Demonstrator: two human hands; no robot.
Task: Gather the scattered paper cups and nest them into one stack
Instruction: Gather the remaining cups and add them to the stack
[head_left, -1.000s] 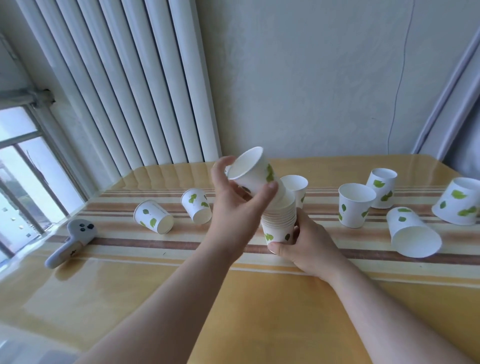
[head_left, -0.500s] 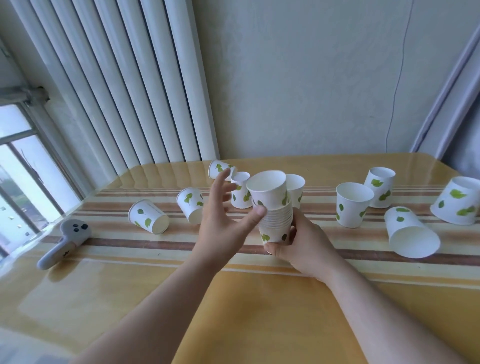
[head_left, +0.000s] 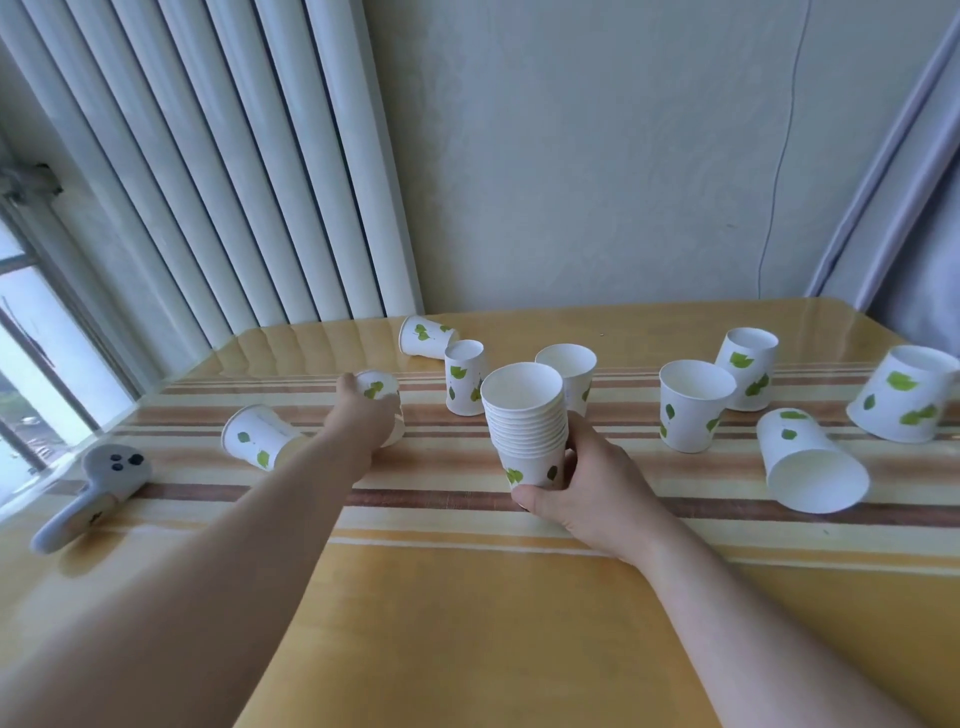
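Note:
A stack of nested white paper cups with green leaf prints stands upright on the striped table, and my right hand grips its base. My left hand reaches to the left and closes over a lying cup. Loose cups are scattered around: one on its side at the left, one lying at the back, an upside-down one, and an upright one just behind the stack.
To the right are more cups: two upright, one lying with its mouth toward me, one tipped at the far right. A grey controller lies at the table's left edge. Wall and radiator stand behind.
My left hand dropped a cup into the stack, let go, then moved left and onto a lying cup. My right hand kept holding the stack.

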